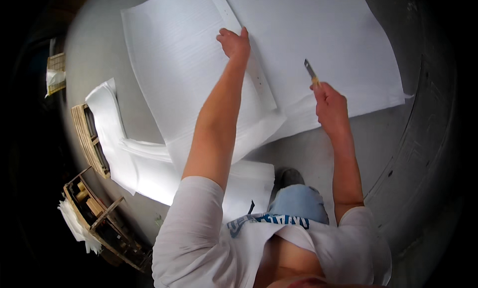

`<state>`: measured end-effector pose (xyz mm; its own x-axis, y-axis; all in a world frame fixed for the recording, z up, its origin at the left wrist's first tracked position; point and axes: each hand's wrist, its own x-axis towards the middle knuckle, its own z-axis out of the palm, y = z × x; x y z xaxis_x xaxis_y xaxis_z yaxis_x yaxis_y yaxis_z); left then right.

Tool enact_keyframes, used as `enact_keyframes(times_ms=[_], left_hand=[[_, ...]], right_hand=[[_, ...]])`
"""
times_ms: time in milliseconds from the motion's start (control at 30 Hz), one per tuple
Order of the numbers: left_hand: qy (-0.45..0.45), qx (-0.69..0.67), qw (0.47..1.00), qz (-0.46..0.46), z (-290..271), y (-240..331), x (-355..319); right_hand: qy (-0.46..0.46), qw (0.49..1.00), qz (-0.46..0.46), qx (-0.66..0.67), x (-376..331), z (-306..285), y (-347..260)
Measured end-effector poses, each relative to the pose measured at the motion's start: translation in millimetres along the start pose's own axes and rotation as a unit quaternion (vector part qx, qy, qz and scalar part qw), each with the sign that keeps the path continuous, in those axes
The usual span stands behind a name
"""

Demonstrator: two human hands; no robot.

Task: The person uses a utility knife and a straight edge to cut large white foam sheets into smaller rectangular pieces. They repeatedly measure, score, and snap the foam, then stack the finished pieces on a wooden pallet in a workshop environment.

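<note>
A large sheet of thin white foam-like material [174,64] lies on the floor, with another white sheet [318,29] to its right. Along the border between them runs a long flat white strip [256,71] with small dark holes. My left hand [234,43] spans this strip at its far part, thumb and fingers at its two sides, pressing on it. In my right hand [331,106] is a utility knife [310,72] with a yellowish handle, its blade out and pointing away from me. The blade is held over the right sheet; whether it touches cannot be told.
More white sheets [112,133] lie folded at the left, partly over a wooden pallet [87,138]. A wooden rack [94,208] with rolls stands at the lower left. A yellow crate [56,71] sits further off. My knee [298,203] is bent near the sheets' front edge.
</note>
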<state>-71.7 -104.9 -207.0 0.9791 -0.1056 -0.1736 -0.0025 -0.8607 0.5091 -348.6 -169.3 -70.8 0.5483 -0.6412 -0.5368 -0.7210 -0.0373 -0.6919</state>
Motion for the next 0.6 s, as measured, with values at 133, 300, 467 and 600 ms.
enact_keyframes(times_ms=[133, 300, 467, 600], left_hand=[[-0.024, 0.056, 0.998, 0.008, 9.3, -12.6, -0.3], [0.073, 0.094, 0.99, 0.08, 29.4, -28.7, 26.7], [-0.017, 0.108, 0.993, 0.032, 14.0, -6.6, 10.4], [-0.069, 0.151, 0.986, 0.005, -4.4, 7.2, 7.3]], right_hand=[[0.109, 0.964, -0.094, 0.224, 22.5, -9.2, -26.8], [0.273, 0.907, -0.295, -0.13, 180.1, 78.5, -5.6], [0.33, 0.874, -0.316, -0.165, 237.3, 98.6, 6.3], [0.318, 0.887, -0.299, -0.151, 241.5, 106.2, 1.9]])
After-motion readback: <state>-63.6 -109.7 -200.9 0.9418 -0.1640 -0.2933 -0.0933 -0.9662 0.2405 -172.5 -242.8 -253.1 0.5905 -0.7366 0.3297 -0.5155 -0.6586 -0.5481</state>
